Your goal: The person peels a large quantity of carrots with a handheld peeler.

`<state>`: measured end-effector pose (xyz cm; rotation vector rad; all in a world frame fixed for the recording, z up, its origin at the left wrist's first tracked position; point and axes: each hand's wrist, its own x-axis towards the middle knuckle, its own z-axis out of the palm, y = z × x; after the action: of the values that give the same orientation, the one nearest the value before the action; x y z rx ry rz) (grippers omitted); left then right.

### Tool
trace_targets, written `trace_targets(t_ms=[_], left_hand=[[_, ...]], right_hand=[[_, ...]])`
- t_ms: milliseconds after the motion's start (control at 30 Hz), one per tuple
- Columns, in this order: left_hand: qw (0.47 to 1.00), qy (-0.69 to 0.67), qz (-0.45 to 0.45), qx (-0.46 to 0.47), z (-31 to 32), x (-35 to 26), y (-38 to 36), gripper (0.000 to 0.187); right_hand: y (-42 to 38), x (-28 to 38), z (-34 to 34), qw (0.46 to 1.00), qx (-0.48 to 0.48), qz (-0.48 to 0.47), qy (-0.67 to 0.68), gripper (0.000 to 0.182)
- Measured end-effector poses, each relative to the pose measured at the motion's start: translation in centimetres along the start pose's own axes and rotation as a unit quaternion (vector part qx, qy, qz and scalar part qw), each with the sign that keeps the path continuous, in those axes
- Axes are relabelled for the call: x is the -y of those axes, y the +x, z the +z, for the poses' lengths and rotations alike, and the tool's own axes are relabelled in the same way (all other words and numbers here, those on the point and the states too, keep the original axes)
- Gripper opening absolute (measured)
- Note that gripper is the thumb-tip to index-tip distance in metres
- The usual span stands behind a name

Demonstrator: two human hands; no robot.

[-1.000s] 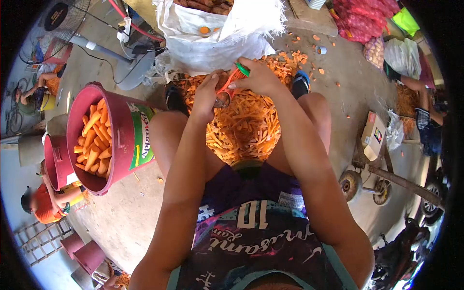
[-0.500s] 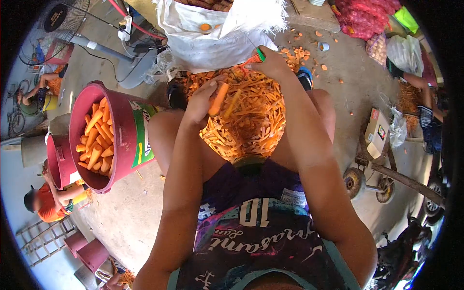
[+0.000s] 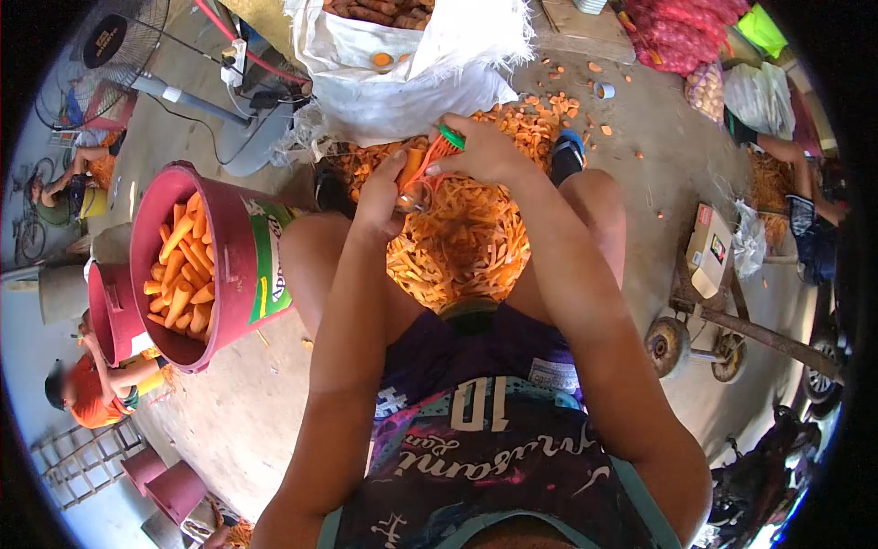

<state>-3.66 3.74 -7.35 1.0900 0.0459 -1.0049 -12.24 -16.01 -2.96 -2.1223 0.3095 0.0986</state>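
My left hand point(image 3: 382, 197) is closed around an orange carrot point(image 3: 413, 166) above the heap of peelings point(image 3: 457, 242) between my legs. My right hand point(image 3: 480, 151) grips an orange peeler with a green end point(image 3: 450, 139), and the peeler lies against the carrot. Part of the carrot is hidden by the fingers and the peeler. To the left stands a red tub point(image 3: 240, 265) holding several peeled carrots point(image 3: 189, 265). In front of my hands is a white sack point(image 3: 393, 96) with unpeeled carrots point(image 3: 384, 11) in its opening.
A fan point(image 3: 105, 41) stands at the upper left. Several people sit at the sides, one in an orange shirt point(image 3: 87, 389). Red net bags point(image 3: 672, 32) lie at the upper right, and a wheeled cart point(image 3: 686, 311) is at the right. Carrot scraps point(image 3: 540, 123) litter the floor.
My right hand has moved left and down, bringing the peeler from beyond the carrot onto it. The carrot is now more upright in view and partly covered. The view has shifted slightly.
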Motion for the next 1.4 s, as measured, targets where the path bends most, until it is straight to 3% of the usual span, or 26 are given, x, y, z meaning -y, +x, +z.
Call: trace_targets(t_ms=[67, 200, 300, 400, 500, 567, 633, 700, 833, 900, 967, 1000, 1067, 1200, 1300, 1333, 1400], left_hand=[[1.0, 0.01, -0.011, 0.012, -0.2, -0.2, -0.3, 0.036], [0.999, 0.025, -0.034, 0.028, -1.1, 0.3, -0.3, 0.034], [0.998, 0.016, -0.032, 0.049, -0.1, -1.2, -2.3, 0.033], [0.999, -0.022, -0.034, -0.021, -1.9, -0.8, -1.6, 0.032], [0.999, -0.035, -0.019, -0.022, -3.9, 0.2, 0.3, 0.032], [0.998, -0.051, -0.013, -0.038, -2.6, 0.5, 0.3, 0.034], [0.997, -0.065, -0.009, -0.05, -2.2, 0.6, 0.7, 0.037], [0.995, -0.067, -0.046, 0.051, -4.0, 1.0, 1.5, 0.037], [0.999, -0.032, -0.017, 0.018, -1.3, 0.3, 0.0, 0.038], [0.993, -0.032, -0.041, 0.11, -3.5, 0.7, 1.0, 0.04], [0.996, -0.007, -0.051, 0.068, -1.8, 0.0, -0.5, 0.04], [0.998, 0.018, -0.059, 0.027, -0.9, -0.6, -1.4, 0.039], [0.998, -0.001, -0.065, 0.024, -0.7, -1.2, -2.2, 0.036], [0.998, -0.047, -0.032, -0.004, -1.5, -1.5, -2.1, 0.033], [0.996, -0.09, -0.009, -0.026, -5.3, 0.6, 0.9, 0.032], [0.996, -0.084, -0.001, 0.011, -6.3, 1.0, 1.5, 0.032], [0.996, -0.091, -0.013, -0.015, -3.2, 0.5, 0.7, 0.036]], right_hand=[[1.2, -2.1, 0.1, 0.998, -0.064, 0.013, -0.011, 0.08], [2.0, -4.4, -2.1, 0.996, -0.066, 0.046, 0.031, 0.085], [2.5, -5.0, -2.3, 0.986, -0.138, 0.067, -0.063, 0.087], [2.2, -4.4, -1.7, 0.989, -0.119, 0.068, -0.051, 0.086], [1.2, -2.4, 0.5, 0.995, -0.085, 0.016, -0.048, 0.082], [0.4, -0.9, 1.2, 1.0, -0.008, -0.019, -0.017, 0.075], [-0.3, 0.1, 1.0, 0.999, -0.012, -0.033, -0.002, 0.071], [-0.5, 0.0, 0.9, 0.999, -0.013, -0.049, 0.015, 0.067], [0.4, -1.5, 0.5, 0.999, -0.029, -0.033, 0.021, 0.071], [0.8, -2.1, -0.7, 0.999, -0.033, -0.009, 0.018, 0.077], [1.2, -2.7, -2.4, 0.997, -0.045, 0.067, 0.017, 0.083], [1.5, -3.0, -2.6, 0.997, -0.045, 0.066, 0.019, 0.083], [2.1, -4.2, -2.2, 0.991, -0.12, 0.051, -0.025, 0.062], [2.5, -4.5, -1.6, 0.99, -0.113, 0.077, -0.046, 0.064], [0.5, -1.6, -0.6, 0.995, -0.086, 0.021, -0.047, 0.065], [-0.5, -0.2, -0.1, 0.998, -0.064, -0.012, -0.022, 0.066], [-0.4, -0.3, 1.4, 0.997, -0.044, -0.063, -0.025, 0.066]])
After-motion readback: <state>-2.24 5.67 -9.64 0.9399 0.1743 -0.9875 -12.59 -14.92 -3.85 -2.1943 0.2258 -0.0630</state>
